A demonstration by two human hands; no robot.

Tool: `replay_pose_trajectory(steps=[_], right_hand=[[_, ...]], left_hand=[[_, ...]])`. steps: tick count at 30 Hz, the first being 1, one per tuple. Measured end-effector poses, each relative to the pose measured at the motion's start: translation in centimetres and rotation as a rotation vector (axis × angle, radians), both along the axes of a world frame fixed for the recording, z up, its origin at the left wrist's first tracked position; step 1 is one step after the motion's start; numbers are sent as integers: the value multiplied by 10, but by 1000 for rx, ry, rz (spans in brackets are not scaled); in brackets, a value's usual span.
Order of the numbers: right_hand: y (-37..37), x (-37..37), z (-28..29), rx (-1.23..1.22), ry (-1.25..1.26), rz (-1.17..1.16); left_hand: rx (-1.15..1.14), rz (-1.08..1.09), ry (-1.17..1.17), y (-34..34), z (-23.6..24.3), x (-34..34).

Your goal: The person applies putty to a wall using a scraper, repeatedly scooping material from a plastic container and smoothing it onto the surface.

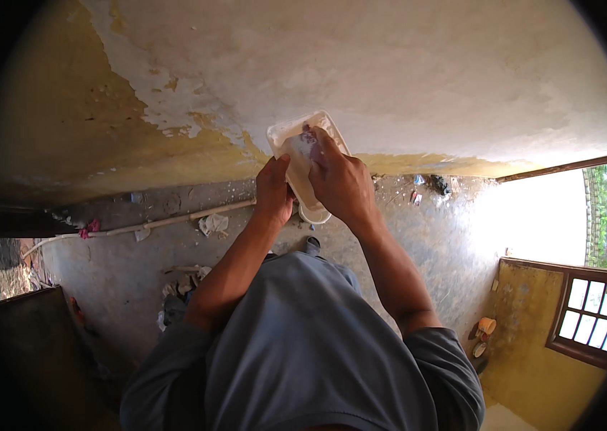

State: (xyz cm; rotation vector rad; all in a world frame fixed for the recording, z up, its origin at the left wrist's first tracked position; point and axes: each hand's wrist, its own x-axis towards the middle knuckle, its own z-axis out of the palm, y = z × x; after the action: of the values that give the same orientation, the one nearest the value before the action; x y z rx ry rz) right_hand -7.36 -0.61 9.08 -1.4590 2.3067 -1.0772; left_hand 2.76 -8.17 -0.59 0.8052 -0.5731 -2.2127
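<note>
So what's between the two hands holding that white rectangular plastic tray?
Only the white rectangular plastic tray itself: the left hand and right hand grip it from opposite sides in the head view.

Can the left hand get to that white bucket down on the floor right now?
Probably not straight away. The left hand is up by the wall, gripping the white flat tool together with the right hand. The white bucket sits below on the floor, mostly hidden behind both hands.
</note>
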Motion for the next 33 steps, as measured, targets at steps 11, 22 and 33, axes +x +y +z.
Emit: replay_pose_trajectory(steps=[11, 22, 33], right_hand=[[3, -8, -2, 50, -6, 23], [2, -11, -11, 42, 22, 13], [0, -3, -2, -18, -46, 3]], left_hand=[[-4, -35, -24, 0, 3, -1], [68, 26, -40, 5, 18, -15], [-3, -27, -43, 4, 3, -8]])
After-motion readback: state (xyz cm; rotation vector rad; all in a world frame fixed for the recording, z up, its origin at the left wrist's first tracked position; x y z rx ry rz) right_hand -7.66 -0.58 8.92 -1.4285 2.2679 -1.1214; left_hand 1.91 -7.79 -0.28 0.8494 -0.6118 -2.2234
